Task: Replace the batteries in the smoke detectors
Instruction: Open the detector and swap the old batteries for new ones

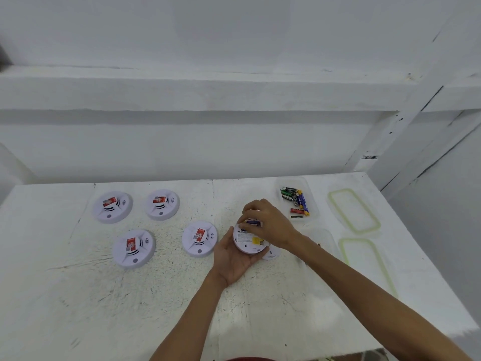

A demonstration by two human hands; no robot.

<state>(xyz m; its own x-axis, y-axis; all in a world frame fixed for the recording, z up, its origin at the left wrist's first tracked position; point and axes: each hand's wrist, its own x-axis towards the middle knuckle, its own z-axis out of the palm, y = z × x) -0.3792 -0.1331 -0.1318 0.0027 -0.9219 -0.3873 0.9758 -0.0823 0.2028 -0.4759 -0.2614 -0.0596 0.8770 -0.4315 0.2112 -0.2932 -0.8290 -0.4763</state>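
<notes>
Fingers [246, 211] of the right hand [270, 226] are pinched on a battery [253, 223] over the smoke detector [247, 243] gripped by the left hand [234, 259]; polarity should be matched.

Bright, even light; soft overall, wide-angle bending at edges.

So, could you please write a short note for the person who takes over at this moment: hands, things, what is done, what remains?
Left hand grips the held detector, back side up.
Right hand pinches a battery at its compartment; going in or out, I cannot tell.
A small white piece, perhaps the cover, lies beside it.
Four other detectors lie face up on the left; whether they are serviced is unclear.
Loose batteries sit in the clear tub on the right.
Left to do: seat the battery, close the cover, check the others.
</notes>
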